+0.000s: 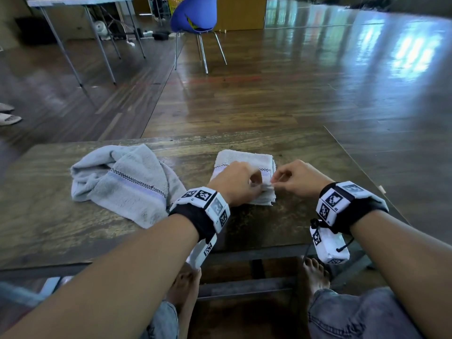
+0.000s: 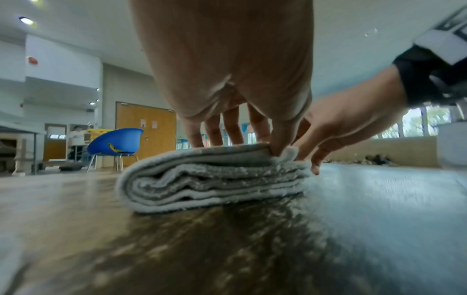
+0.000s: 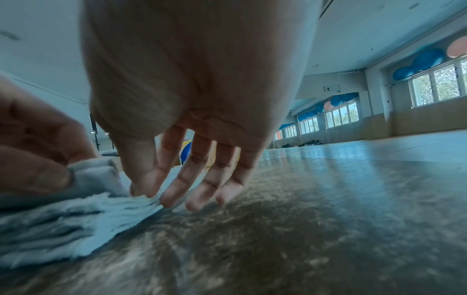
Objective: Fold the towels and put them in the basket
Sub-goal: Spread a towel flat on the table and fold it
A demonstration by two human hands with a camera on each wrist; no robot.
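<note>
Lying beneath fingers (image 2: 231, 127), seemingly pinched: towel (image 2: 202, 179)

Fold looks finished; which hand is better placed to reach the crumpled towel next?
Left, probably. The crumpled towel lies on the left hand's side, close to its wrist; the right hand is across the folded towel, farther off. Both first need to release the folded towel's corner.

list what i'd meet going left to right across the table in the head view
unfolded towel → left hand → right hand. The folded towel lies partly under the left hand and reaches the right hand's fingertips, so it has no clear place in the order.
</note>
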